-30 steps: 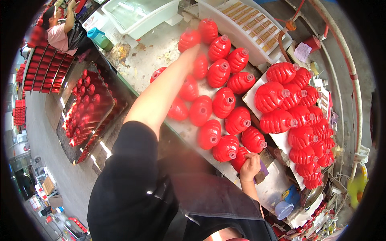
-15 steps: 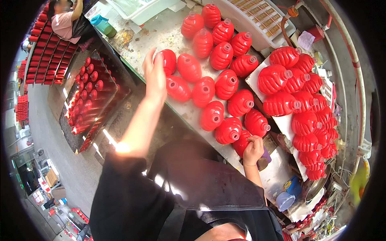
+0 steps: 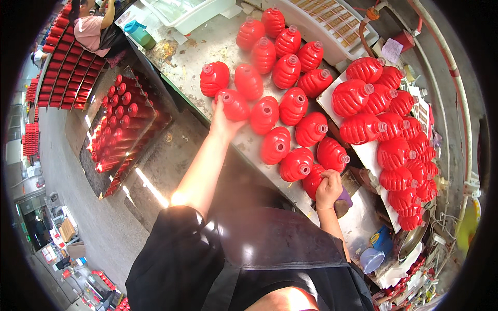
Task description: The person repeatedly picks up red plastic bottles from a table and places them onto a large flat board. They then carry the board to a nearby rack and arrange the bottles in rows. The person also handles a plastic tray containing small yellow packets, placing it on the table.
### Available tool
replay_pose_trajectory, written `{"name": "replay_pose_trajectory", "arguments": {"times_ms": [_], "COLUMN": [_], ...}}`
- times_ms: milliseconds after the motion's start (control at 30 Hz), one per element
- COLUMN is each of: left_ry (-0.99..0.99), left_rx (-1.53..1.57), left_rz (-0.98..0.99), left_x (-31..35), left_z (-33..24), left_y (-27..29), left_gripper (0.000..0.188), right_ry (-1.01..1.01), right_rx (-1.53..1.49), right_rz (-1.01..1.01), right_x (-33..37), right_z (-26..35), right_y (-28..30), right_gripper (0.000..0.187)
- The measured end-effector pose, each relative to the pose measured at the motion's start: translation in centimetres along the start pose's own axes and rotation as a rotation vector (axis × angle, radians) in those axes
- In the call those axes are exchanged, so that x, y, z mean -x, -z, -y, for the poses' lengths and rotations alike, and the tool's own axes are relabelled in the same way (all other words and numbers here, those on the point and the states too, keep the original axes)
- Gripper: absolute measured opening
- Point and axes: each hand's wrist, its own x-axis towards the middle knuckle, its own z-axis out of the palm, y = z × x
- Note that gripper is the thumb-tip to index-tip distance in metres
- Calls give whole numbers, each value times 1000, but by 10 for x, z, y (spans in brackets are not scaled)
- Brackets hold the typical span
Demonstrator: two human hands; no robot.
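Several glossy red ribbed bottles with short clear necks stand close together on a worn metal worktable (image 3: 181, 72). My left hand (image 3: 224, 127) is closed around the near side of a red bottle (image 3: 234, 105) at the left edge of the group. Just beyond it stands another red bottle (image 3: 214, 78), apart from the hand. At the near end of the group, my right hand (image 3: 329, 191) has its fingers curled at the neck of a red bottle (image 3: 312, 180); the neck itself is hidden. Something purple (image 3: 344, 196) shows beside the right hand.
More red bottles (image 3: 397, 179) lie packed on a white board at the right. Left of the table, a low rack (image 3: 116, 116) holds red bottles. A teal-lidded jug (image 3: 140, 35) and white bins (image 3: 192, 13) stand at the far side. A person (image 3: 93, 31) sits at far left.
My left hand has come nearer, from the far-left bottle to the one now in its grip. The far-left bottle now stands free. My right hand stays at the same bottle.
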Motion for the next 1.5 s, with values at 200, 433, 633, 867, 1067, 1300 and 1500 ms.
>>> {"name": "replay_pose_trajectory", "arguments": {"times_ms": [200,433,633,867,1067,1300,1500], "left_ry": [43,69,124,-19,242,205,-72], "left_rx": [41,94,-277,-186,-86,-129,-224], "left_rz": [-25,58,35,10,285,251,-156], "left_x": [-11,-28,-51,-5,10,-1,-6], "left_z": [-5,1,-17,11,70,69,0], "left_y": [-12,-2,9,6,3,4,41], "left_gripper": [57,62,70,71,59,52,73], "right_ry": [21,24,26,21,13,27,49], "right_rx": [18,-5,4,24,23,-23,-3], "right_rz": [-23,-21,-26,-37,-30,-42,-30], "right_x": [-2,-2,0,-1,-1,-1,-2], "right_z": [3,3,4,5,6,9,8], "right_y": [0,1,0,-1,1,0,1], "right_gripper": [14,14,15,15,16,14,14]}}
